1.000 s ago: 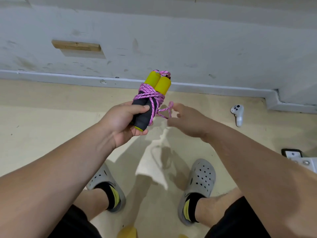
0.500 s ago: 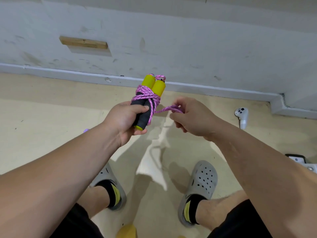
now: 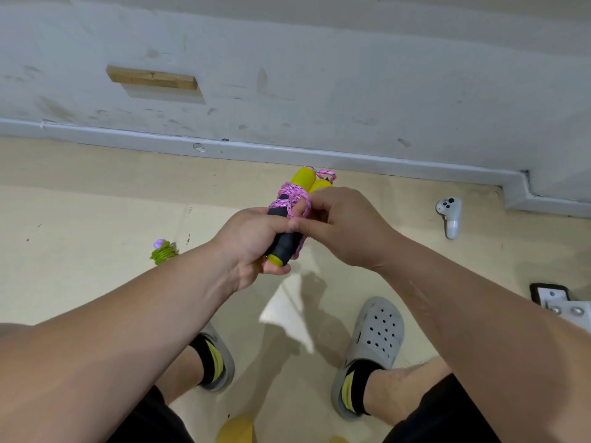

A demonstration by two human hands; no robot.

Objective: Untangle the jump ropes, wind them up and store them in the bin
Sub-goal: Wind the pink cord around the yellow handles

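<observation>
A pink jump rope [image 3: 289,199] is wound tightly around its two black-and-yellow handles [image 3: 283,247], held upright in front of me. My left hand [image 3: 249,241] grips the lower, black part of the handles. My right hand [image 3: 342,228] presses against the bundle from the right, its fingers pinching the pink cord at the wraps. A second jump rope [image 3: 163,252], green with a purple end, lies coiled on the floor to the left. No bin is in view.
I stand on a beige floor close to a grey wall and its skirting [image 3: 287,155]. A white controller [image 3: 450,215] lies on the floor at right. A black and white device [image 3: 556,302] sits at the right edge. A yellow object [image 3: 236,430] shows at the bottom.
My right hand has moved from pulling the loose pink end out to the right to pressing it against the wound bundle. The view has dropped, and the green rope now shows.
</observation>
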